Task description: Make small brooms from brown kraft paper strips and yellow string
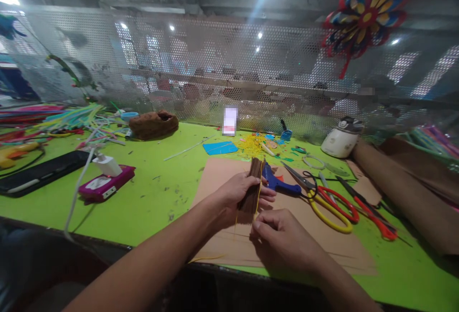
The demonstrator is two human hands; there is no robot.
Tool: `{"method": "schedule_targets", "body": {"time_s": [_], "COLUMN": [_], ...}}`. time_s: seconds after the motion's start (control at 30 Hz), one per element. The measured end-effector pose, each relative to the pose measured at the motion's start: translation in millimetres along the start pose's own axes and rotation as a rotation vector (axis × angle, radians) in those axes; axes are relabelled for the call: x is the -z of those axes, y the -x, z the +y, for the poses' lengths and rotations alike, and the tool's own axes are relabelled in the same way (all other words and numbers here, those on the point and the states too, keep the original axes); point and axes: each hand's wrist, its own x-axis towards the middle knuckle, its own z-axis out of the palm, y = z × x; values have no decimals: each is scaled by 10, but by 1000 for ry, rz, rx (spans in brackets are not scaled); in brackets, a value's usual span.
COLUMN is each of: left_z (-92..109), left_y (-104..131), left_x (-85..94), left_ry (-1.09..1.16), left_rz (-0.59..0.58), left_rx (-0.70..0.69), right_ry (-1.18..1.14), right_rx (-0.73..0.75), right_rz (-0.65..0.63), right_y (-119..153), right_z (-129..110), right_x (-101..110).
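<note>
My left hand is closed round a stack of brown strips, with its thumb on top and its fingers showing past the right edge. A thin yellow cord runs down along the stack's right side. Just below, my right hand pinches the cord's lower part between thumb and forefinger. Both hands are above a sheet of brown paper. Beyond my left fingers lies a blue glue gun. What the strips are made of I cannot make out.
Yellow-handled scissors and red-handled scissors lie at the right, near a long brown roll. A purple power strip with a white cable and a black case are at the left. A white-and-black container stands at the back.
</note>
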Motion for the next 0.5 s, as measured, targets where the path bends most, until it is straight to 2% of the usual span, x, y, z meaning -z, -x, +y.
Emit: {"method": "schedule_targets", "body": {"time_s": [0.27,0.4,0.5], "left_z": [0,5,5], "left_y": [22,8,-4], "left_x": [-32,-34,-23], "left_ry": [63,111,127], "left_rz": [17,41,14], "left_rx": [66,152,182], "right_ry": [-145,-89,-1], "right_rx": [-12,33,70], "right_rz": [-11,20,77], "right_y": [-23,-47,-59], "right_z": [85,89,84], "right_x": [-42,-2,40]}}
